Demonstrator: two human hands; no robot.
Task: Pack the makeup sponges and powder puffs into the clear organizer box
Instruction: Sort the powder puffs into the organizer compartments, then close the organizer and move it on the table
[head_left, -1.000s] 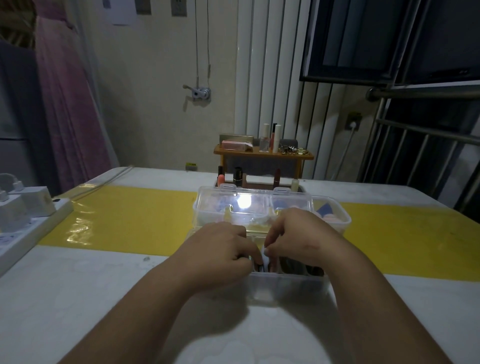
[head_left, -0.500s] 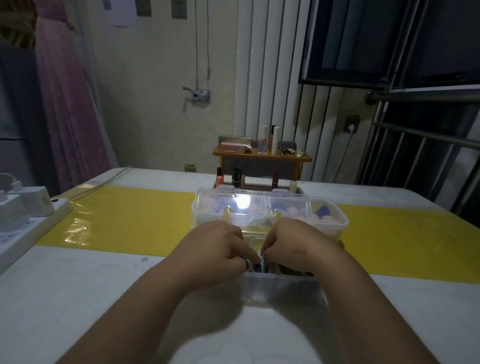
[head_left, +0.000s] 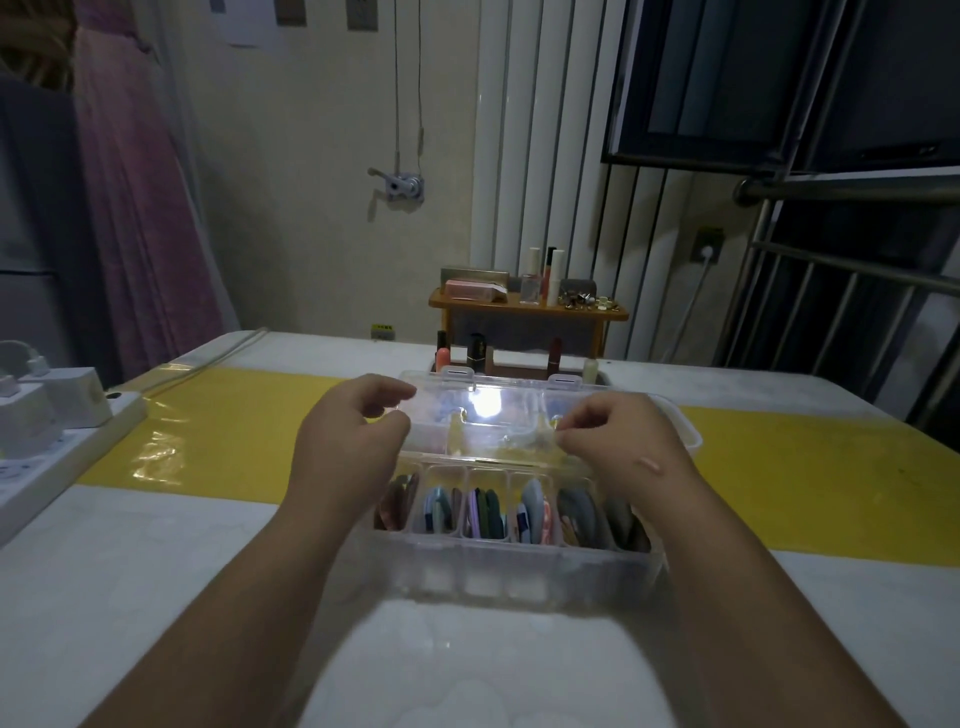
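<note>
The clear organizer box (head_left: 498, 571) is being shown at the middle of the bench (head_left: 130, 571), with powder puffs (head_left: 535, 512) being carried on edge, row by row, in its compartments. The hinged lid (head_left: 483, 421) is being held raised along the box's 12 o'clock side. Its 9 o'clock edge is being clasped in the curled grip of the left hand (head_left: 353, 436), and its 3 o'clock part is being pinched in the narrow grip of the right hand (head_left: 623, 441). A second clear tub (head_left: 680, 436) is being glimpsed just behind at 2 o'clock, and a power strip (head_left: 62, 447) at 9 o'clock.
</note>
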